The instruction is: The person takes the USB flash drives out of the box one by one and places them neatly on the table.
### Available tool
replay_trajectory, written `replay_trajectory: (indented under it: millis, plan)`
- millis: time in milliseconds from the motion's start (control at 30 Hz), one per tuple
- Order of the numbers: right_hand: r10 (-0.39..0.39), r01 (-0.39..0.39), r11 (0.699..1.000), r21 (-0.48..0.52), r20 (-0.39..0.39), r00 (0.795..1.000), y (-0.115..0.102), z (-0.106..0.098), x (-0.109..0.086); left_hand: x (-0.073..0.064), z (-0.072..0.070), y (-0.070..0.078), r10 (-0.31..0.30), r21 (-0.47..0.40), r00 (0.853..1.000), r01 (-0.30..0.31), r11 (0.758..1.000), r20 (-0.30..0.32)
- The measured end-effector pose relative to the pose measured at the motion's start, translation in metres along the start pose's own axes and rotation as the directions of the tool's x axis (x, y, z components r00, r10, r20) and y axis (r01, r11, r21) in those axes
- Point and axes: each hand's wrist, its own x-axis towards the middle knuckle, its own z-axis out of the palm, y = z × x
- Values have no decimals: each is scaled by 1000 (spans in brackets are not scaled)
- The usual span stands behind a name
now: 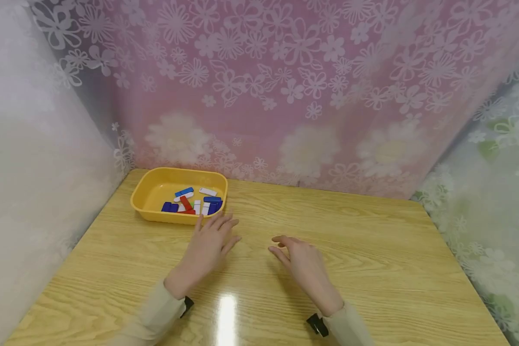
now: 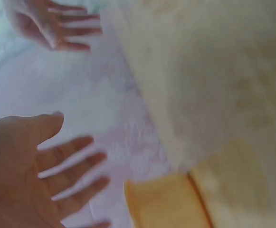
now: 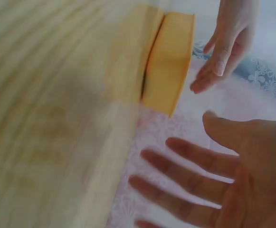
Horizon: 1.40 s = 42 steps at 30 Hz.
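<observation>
A yellow plastic tub stands at the back left of the table, holding several small flat pieces. Among them are a red piece, a blue piece and a white piece; they look like USB sticks. My left hand is nearest the tub, fingers spread and overlapping its front rim in the head view. Over the middle of the table, my right hand hangs with fingers loosely extended and nothing in it. Both wrist views show bare palms, with the tub's outer wall beyond the right hand.
The wood-grain table runs back to a pink flowered curtain. Pale cloth hangs along the left side, and a flowered cloth along the right. A bright reflection lies on the tabletop near the front.
</observation>
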Motion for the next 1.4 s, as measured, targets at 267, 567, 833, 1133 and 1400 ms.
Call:
replay_trajectory:
  millis: [267, 567, 833, 1133, 1400]
  plan:
    - [35, -31, 988, 152, -24, 999, -27, 3, 38, 8, -32, -46, -80, -77, 987, 70, 995, -139]
    - [73, -59, 954, 294, -38, 997, -53, 26, 81, 0, -55, -122, -278, -120, 921, 254, 960, -273]
    - [88, -113, 933, 342, 88, 992, -70, 52, 113, -13, -61, -175, -430, -114, 899, 421, 900, -77]
    - [100, -160, 911, 381, 174, 980, -85, 73, 130, -20, -57, -192, -431, -132, 901, 434, 891, 51]
    - [140, -209, 860, 466, 178, 974, -89, 80, 135, -21, -56, -199, -508, -247, 858, 509, 825, 70]
